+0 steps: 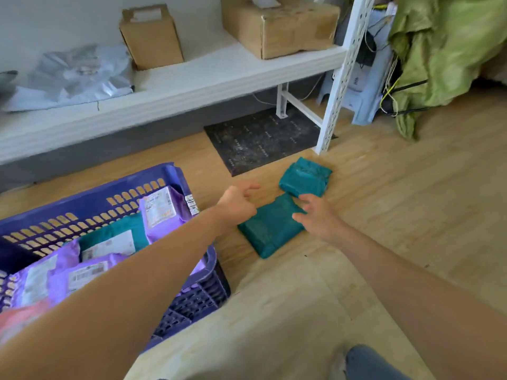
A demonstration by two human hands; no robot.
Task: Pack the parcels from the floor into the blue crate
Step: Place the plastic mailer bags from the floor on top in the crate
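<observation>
Right hand (318, 218) over teal parcel (269, 231); crate (90, 200) holds purple parcels (162, 212).

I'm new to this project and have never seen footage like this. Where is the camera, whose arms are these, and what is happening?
There is no machine here. A person wears one wide-angle camera on the head, looking forward and down, so both arms are their own. The left hand and right hand reach for the nearer teal parcel on the wooden floor. The right hand's spread fingers seem to rest on its corner; the left is at its other side, fingers loosely curled. Neither holds anything yet. A second teal parcel lies just beyond. The blue crate on the left already contains purple parcels.
</observation>
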